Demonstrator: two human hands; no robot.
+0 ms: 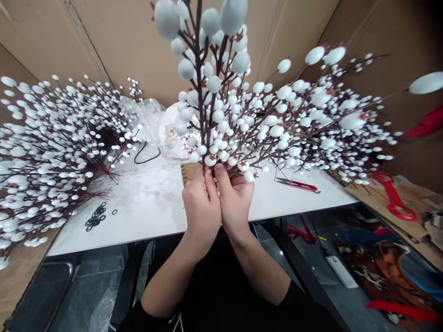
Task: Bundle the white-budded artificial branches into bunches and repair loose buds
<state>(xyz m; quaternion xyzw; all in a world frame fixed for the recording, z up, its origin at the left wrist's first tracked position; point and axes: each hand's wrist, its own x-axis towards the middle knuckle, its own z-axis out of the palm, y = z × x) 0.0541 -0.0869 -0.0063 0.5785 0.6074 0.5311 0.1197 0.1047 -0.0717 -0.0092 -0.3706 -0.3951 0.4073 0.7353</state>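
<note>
Artificial berry branches (213,84) with white berries and dark brown stems stand upright in front of me. Around the lower stems, my left hand (201,205) and my right hand (236,203) are closed side by side, thumbs on top and touching each other. The stem ends are hidden behind my fingers. A piece of brown printed cardboard (188,173) lies on the white table (148,198) just behind my left hand. Red-handled thread snips (299,185) rest to the right of my right hand.
Piles of white berry branches lie on the left (44,152) and right (332,133). Small black rings (95,217) sit at the table's left front. Clear plastic bags (147,117) and a black cord (147,160) are at the back. A red tool (394,198) lies on cardboard at right.
</note>
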